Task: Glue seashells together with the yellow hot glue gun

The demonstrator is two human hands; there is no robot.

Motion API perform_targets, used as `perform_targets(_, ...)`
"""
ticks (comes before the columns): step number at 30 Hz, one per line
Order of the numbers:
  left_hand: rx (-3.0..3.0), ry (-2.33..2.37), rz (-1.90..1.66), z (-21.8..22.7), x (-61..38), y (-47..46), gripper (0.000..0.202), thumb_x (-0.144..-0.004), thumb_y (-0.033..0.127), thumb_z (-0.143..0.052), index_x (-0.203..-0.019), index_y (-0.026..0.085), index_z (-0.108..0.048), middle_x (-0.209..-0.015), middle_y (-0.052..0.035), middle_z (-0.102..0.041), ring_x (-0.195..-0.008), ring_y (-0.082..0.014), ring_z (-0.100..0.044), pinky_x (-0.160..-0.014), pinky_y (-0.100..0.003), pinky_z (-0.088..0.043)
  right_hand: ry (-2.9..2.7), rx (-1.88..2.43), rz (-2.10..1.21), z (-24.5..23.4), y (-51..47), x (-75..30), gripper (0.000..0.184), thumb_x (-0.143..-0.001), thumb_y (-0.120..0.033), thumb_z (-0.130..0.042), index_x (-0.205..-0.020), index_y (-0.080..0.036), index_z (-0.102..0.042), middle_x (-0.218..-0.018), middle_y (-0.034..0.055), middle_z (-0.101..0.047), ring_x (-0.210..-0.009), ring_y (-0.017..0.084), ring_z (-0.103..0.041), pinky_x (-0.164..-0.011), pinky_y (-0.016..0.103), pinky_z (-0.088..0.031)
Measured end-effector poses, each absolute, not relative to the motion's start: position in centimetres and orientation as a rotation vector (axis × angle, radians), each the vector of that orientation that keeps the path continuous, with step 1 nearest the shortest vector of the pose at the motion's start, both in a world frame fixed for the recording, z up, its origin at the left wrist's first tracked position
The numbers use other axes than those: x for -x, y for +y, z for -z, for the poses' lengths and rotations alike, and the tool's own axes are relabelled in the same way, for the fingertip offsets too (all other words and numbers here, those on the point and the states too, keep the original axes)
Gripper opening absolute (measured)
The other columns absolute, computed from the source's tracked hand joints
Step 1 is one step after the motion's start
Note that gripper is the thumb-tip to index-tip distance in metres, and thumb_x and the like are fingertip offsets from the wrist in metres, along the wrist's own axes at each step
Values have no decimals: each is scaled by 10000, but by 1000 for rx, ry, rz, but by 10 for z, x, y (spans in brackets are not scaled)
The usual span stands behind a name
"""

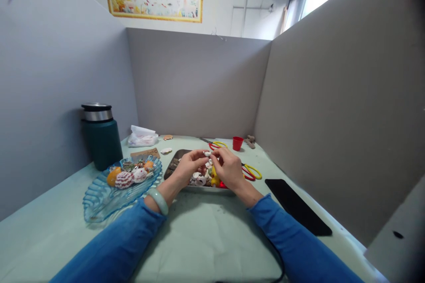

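Observation:
My left hand (pixel 190 167) and my right hand (pixel 229 169) meet above a metal tray (pixel 175 163) that holds several small shells and coloured bits. Both hands pinch one small pale shell (pixel 207 154) between their fingertips, just over the tray's far half. A pale green bangle (pixel 158 200) sits on my left wrist. Both arms wear blue sleeves. To the left of the tray lies a blue glass dish (pixel 99 203) with several patterned shells and an orange piece.
A dark green flask (pixel 100 136) stands at the left wall. Behind the tray lie a plastic bag (pixel 142 137), yellow-handled scissors (pixel 216 144) and a red cup (pixel 237 143). More scissors (pixel 251 171) and a black phone (pixel 297 205) lie to the right. Grey partitions enclose the table.

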State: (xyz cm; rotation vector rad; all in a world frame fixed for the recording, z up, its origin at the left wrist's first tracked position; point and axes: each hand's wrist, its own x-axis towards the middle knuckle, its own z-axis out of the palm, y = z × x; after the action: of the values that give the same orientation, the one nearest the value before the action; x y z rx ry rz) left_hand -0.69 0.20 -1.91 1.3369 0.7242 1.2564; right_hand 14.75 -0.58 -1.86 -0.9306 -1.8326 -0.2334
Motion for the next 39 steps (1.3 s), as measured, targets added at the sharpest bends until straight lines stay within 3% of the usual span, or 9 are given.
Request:
perform_targets(6, -1328, 764, -1267, 17, 5, -1, 422, -619, 323, -759, -958, 113, -619, -608, 28, -553, -468, -73, -496, -469, -213, -415, -1843, 935, 238, 20, -6, -148, 104, -863, -222, -487, -821, -196, -579, -796, 39, -615, -708, 157, -561, -670, 257, -422)
perform_targets(12, -1353, 788, -1304, 18, 5, 1, 437, -613, 303, -758, -972, 118, -591, -682, 4, -598, -479, -76, -512, -477, -225, -438, -1862, 939, 235, 21, -5, -148, 103, -864, -222, -482, -834, -198, -579, -805, 42, -617, -727, 162, -568, -678, 258, -423)
perform_targets(18, -1410, 832, -1351, 20, 5, 3, 411, -649, 323, -730, -969, 109, -586, -606, 21, -558, -479, -85, -505, -473, -226, -446, -1864, 975, 233, 20, -7, -148, 102, -869, -233, -483, -831, -198, -571, -807, 34, -613, -707, 154, -564, -657, 252, -414)
perform_targets(39, -1385, 866, -1311, 19, 3, 0, 441, -611, 335, -753, -955, 108, -597, -623, 7, -588, -455, -88, -504, -437, -219, -409, -1862, 967, 201, 25, -3, -147, 89, -851, -204, -486, -835, -201, -573, -804, 35, -621, -714, 161, -569, -663, 257, -418)
